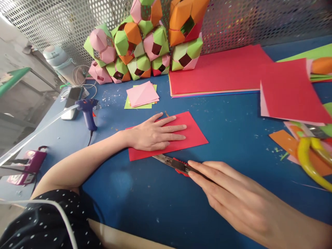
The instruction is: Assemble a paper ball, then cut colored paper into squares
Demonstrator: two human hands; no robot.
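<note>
Flat on the blue table lies a red sheet of paper (193, 133), with my left hand (158, 133) spread over it and pressing it down. My right hand (233, 193) grips a utility knife (180, 166) with a red and dark body. Its blade points left and reaches the paper's near edge, just below my left hand. Whether the tip lies under the sheet or only touches its edge, I cannot tell. Behind my left hand is a small stack of pink and green paper squares (142, 94).
Folded paper shapes (140, 65) are piled against the perforated metal panel (246, 20). Larger red sheets (223, 76) lie behind. Yellow-handled scissors (306, 159) and scraps are at right. A purple glue gun (88, 112), phone (72, 102), bottle (62, 62) and pink power strip (28, 166) stand left.
</note>
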